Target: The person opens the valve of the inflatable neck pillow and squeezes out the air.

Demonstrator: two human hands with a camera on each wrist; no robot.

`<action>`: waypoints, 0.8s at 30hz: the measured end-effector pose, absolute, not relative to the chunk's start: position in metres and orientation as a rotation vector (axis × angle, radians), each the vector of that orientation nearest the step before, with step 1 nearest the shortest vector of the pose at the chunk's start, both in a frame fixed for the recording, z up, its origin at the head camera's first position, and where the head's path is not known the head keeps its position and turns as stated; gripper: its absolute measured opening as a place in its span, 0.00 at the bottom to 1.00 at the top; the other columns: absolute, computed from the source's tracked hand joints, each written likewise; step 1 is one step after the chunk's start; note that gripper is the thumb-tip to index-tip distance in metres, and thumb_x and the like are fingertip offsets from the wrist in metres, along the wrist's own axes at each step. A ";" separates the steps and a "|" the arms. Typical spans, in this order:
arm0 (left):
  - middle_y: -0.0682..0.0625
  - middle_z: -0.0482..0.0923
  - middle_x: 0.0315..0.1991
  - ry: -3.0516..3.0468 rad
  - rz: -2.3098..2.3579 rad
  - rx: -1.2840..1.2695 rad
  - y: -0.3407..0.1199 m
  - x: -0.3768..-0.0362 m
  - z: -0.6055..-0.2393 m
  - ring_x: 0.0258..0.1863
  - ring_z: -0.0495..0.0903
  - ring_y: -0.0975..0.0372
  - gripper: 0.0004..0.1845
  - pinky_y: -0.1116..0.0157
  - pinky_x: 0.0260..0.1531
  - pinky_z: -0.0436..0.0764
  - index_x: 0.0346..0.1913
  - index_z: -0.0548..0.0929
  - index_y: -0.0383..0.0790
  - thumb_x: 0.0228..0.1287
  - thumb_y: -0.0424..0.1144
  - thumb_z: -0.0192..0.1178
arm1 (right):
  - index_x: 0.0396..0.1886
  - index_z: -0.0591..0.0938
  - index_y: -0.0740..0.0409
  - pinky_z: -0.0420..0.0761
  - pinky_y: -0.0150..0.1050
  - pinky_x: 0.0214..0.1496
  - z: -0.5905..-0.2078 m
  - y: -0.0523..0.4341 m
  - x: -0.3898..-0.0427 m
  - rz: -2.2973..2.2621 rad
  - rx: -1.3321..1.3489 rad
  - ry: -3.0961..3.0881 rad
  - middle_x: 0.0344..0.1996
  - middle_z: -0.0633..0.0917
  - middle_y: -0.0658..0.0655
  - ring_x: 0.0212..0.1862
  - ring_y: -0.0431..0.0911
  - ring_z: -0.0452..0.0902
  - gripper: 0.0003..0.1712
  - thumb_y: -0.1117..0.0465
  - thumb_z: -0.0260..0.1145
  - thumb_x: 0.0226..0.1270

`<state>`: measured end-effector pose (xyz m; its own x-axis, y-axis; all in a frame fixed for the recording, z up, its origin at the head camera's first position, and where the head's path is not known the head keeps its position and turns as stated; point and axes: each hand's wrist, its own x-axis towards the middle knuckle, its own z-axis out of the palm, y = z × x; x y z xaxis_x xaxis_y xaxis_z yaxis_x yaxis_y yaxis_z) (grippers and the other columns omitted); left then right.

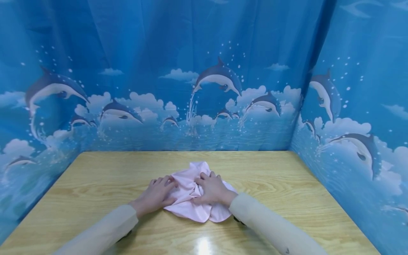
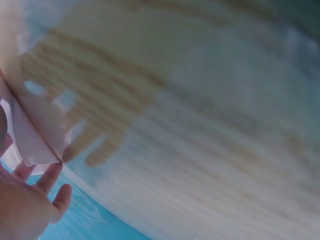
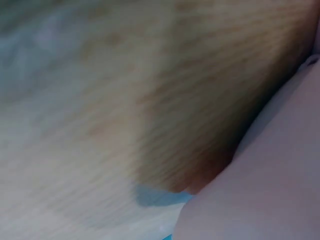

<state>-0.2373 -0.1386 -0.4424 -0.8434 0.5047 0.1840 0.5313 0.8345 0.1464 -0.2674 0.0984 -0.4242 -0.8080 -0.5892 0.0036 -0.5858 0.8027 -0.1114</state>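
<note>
A pale pink cloth (image 1: 188,209) lies crumpled on the wooden table, its folds drawn into a twist near the middle. My right hand (image 1: 213,189) is on top of it, fingers and thumb bent around the gathered folds. At the cloth's left edge, my left hand (image 1: 158,193) rests with loosely bent, spread fingers. In the left wrist view, the left hand (image 2: 30,205) has its fingertips against the border of the cloth (image 2: 37,142). A smooth pale pink surface fills the right side of the right wrist view, where the right hand's fingers cannot be made out.
The light wood-grain table (image 1: 111,173) reaches back to a blue curtain (image 1: 153,46) printed with dolphins. Another curtain panel (image 1: 382,117) runs along the right side. The tabletop reflects the left hand and a bright spot near the front.
</note>
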 end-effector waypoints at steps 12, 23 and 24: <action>0.48 0.70 0.54 -2.826 -0.260 -0.909 -0.139 -0.240 -0.443 0.54 0.71 0.53 0.24 0.47 0.50 0.65 0.55 0.74 0.48 0.57 0.53 0.59 | 0.51 0.75 0.45 0.69 0.53 0.47 -0.424 0.097 -0.260 -0.234 -0.911 3.007 0.49 0.74 0.51 0.47 0.53 0.68 0.37 0.29 0.60 0.45; 0.47 0.70 0.55 -2.868 -0.287 -0.901 -0.140 -0.239 -0.442 0.56 0.69 0.51 0.24 0.45 0.51 0.65 0.56 0.74 0.48 0.57 0.54 0.58 | 0.71 0.49 0.45 0.71 0.53 0.48 -0.428 0.097 -0.261 -0.272 -0.904 3.045 0.70 0.50 0.56 0.50 0.57 0.69 0.60 0.28 0.63 0.41; 0.47 0.70 0.55 -2.866 -0.288 -0.901 -0.140 -0.239 -0.442 0.56 0.69 0.51 0.24 0.45 0.51 0.65 0.56 0.74 0.48 0.57 0.53 0.58 | 0.72 0.46 0.44 0.70 0.55 0.49 -0.427 0.097 -0.261 -0.265 -0.911 3.036 0.72 0.45 0.55 0.52 0.60 0.69 0.62 0.28 0.63 0.41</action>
